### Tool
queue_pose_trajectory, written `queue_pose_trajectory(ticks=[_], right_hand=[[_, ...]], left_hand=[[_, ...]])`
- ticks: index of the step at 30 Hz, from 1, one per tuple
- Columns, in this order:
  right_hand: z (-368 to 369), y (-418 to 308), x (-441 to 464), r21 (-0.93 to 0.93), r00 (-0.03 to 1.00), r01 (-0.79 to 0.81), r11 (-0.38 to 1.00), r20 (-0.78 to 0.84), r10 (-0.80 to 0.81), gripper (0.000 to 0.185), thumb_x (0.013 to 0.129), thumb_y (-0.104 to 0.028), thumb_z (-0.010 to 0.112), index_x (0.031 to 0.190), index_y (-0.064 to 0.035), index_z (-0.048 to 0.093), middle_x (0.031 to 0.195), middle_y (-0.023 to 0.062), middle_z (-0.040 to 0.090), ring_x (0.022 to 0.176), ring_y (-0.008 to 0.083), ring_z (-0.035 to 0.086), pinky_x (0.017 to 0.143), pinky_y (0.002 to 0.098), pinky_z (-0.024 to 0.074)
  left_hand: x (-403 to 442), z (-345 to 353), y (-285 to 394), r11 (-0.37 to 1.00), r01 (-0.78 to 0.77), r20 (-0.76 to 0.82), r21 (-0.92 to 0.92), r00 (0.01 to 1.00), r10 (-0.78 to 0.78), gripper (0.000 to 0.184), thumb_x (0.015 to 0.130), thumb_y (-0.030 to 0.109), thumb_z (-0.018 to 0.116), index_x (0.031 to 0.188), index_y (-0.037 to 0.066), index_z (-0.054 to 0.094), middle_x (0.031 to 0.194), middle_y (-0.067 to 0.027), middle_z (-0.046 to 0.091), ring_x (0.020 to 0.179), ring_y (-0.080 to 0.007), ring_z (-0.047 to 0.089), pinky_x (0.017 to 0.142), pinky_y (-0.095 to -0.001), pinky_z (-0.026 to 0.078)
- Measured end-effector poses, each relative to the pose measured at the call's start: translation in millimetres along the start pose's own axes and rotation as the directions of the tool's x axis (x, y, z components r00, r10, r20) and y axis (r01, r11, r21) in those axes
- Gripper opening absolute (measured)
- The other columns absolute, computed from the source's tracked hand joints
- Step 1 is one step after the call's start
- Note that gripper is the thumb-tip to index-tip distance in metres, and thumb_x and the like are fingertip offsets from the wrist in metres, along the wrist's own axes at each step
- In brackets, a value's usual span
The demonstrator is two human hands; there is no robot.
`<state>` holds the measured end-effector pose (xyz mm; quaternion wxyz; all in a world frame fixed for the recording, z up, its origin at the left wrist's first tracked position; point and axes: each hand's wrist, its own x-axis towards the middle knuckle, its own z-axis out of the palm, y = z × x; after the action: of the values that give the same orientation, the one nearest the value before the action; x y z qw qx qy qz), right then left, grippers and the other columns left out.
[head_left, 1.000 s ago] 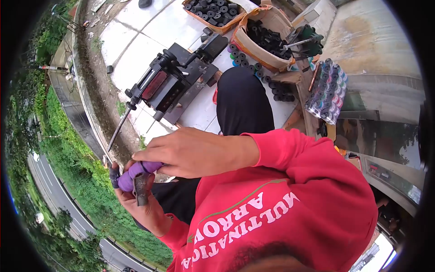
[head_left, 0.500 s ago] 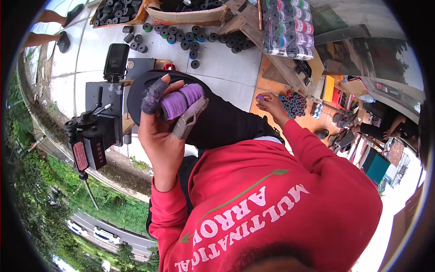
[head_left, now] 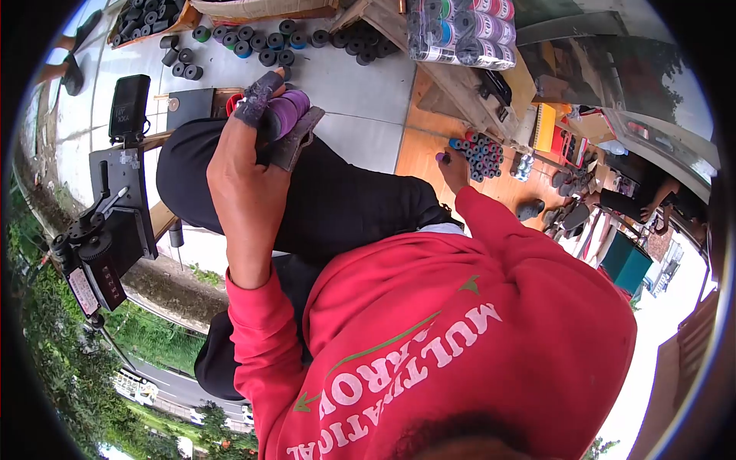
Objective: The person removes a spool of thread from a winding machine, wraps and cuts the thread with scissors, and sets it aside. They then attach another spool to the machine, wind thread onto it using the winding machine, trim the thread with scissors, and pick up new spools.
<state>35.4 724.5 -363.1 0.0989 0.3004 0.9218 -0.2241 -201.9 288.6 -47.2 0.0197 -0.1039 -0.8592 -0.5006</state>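
Closest to me, my left hand (head_left: 249,172) is held up over my trouser leg (head_left: 322,207), its fingers curled round a few purple rolls (head_left: 290,110). The rolls sit between my wrapped thumb and another covered finger; the dark wrapping (head_left: 257,101) probably saves my skin from rubbing. Gripping them end to end likely keeps them lined up as one stack.

The black machine (head_left: 96,264) stands beside my knee, presumably so its handle is easy to reach. Out on the other side, my right hand (head_left: 457,170) pinches a small dark-purple roll (head_left: 443,158), just beside the cluster of rolls (head_left: 484,157) on the orange floor (head_left: 422,123). Those are packed close with their ends up, perhaps so they don't roll off.

Farther away, loose dark rolls (head_left: 267,57) dot the pale tiles (head_left: 353,142).
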Motion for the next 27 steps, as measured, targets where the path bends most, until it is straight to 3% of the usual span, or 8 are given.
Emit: queue_pose_trajectory(ticks=[6, 8, 13, 15, 17, 20, 24, 27], right_hand=[[-13, -22, 44, -0.326, 0.992, 0.102, 0.94, 0.1, -0.073, 0.039, 0.082, -0.02, 0.078, 0.12, -0.0155, 0.073, 0.118, 0.0169, 0.069, 0.107, 0.0368, 0.069, 0.089, 0.0455, 0.0561], [-6, -8, 51, -0.325, 0.985, 0.15, 0.934, 0.128, -0.114, 0.041, 0.081, -0.02, 0.08, 0.12, -0.0131, 0.072, 0.118, 0.0185, 0.068, 0.107, 0.0382, 0.068, 0.09, 0.046, 0.0559], [-31, -52, 31, 0.011, 0.957, 0.291, 0.957, 0.019, -0.291, 0.04, 0.088, -0.025, 0.08, 0.124, -0.01, 0.071, 0.115, 0.0151, 0.069, 0.101, 0.0296, 0.068, 0.083, 0.0423, 0.056], [-60, -107, 10, 0.496, 0.929, -0.153, 0.855, 0.366, -0.047, 0.041, 0.101, -0.033, 0.068, 0.132, -0.0076, 0.067, 0.117, 0.0088, 0.069, 0.097, 0.0195, 0.067, 0.085, 0.0346, 0.0555], [-100, -154, -14, 0.764, 0.829, -0.32, 0.56, 0.512, -0.225, 0.042, 0.11, -0.037, 0.053, 0.138, -0.0067, 0.062, 0.12, 0.0058, 0.069, 0.1, 0.0152, 0.066, 0.09, 0.0303, 0.053], [-142, -205, -36, 0.745, 0.618, -0.649, 0.153, 0.634, -0.465, 0.048, 0.111, -0.041, 0.046, 0.143, -0.0056, 0.056, 0.123, 0.0076, 0.07, 0.111, 0.0214, 0.067, 0.095, 0.035, 0.0524], [-134, -202, -47, 0.754, 0.606, -0.639, 0.151, 0.615, -0.505, 0.047, 0.111, -0.041, 0.048, 0.141, -0.0062, 0.056, 0.126, 0.0084, 0.069, 0.114, 0.0239, 0.067, 0.098, 0.038, 0.0524], [-128, -199, -49, 0.768, 0.659, -0.628, 0.125, 0.611, -0.439, 0.043, 0.11, -0.039, 0.052, 0.138, -0.0077, 0.058, 0.126, 0.0087, 0.069, 0.115, 0.024, 0.067, 0.101, 0.0387, 0.0521]], left_hand=[[-15, 1, -8, 0.99, 0.032, -0.025, 0.134, 0.999, -0.028, 0.06, 0.083, -0.012, 0.075, 0.138, 0.01, 0.065, 0.121, -0.008, 0.075, 0.109, -0.0182, 0.073, 0.09, -0.0302, 0.058], [-18, 0, -7, 0.987, -0.022, -0.059, 0.161, 0.998, 0.032, 0.049, 0.081, -0.002, 0.081, 0.128, 0.006, 0.068, 0.106, -0.0127, 0.074, 0.092, -0.0302, 0.073, 0.08, -0.0334, 0.056], [-28, 41, 25, 0.952, 0.146, 0.055, -0.268, 0.989, -0.136, 0.048, 0.085, 0.003, 0.083, 0.13, 0.002, 0.065, 0.097, -0.0147, 0.076, 0.091, -0.018, 0.075, 0.077, -0.0304, 0.058], [-34, 73, 30, 0.939, 0.171, 0.125, -0.299, 0.982, -0.139, 0.048, 0.082, 0.0, 0.082, 0.126, -0.001, 0.065, 0.094, -0.0174, 0.074, 0.088, -0.0281, 0.075, 0.073, -0.0336, 0.058], [-41, 106, 24, 0.95, 0.146, 0.206, -0.276, 0.974, -0.09, 0.039, 0.079, -0.006, 0.078, 0.116, -0.004, 0.064, 0.093, -0.0223, 0.072, 0.086, -0.0392, 0.072, 0.069, -0.0383, 0.057], [-48, 129, 30, 0.95, 0.119, 0.266, -0.288, 0.963, -0.04, 0.028, 0.078, -0.01, 0.072, 0.103, -0.006, 0.061, 0.095, -0.0276, 0.069, 0.085, -0.0478, 0.067, 0.066, -0.044, 0.055], [-60, 142, 25, 0.979, 0.092, 0.297, -0.181, 0.954, -0.035, 0.029, 0.08, -0.004, 0.074, 0.107, -0.006, 0.062, 0.094, -0.0269, 0.07, 0.089, -0.0476, 0.067, 0.072, -0.0463, 0.054], [-64, 143, 20, 0.977, 0.121, 0.353, -0.174, 0.934, -0.053, 0.048, 0.083, -0.002, 0.076, 0.129, 0.001, 0.064, 0.098, -0.0193, 0.074, 0.088, -0.031, 0.075, 0.078, -0.0366, 0.057]])
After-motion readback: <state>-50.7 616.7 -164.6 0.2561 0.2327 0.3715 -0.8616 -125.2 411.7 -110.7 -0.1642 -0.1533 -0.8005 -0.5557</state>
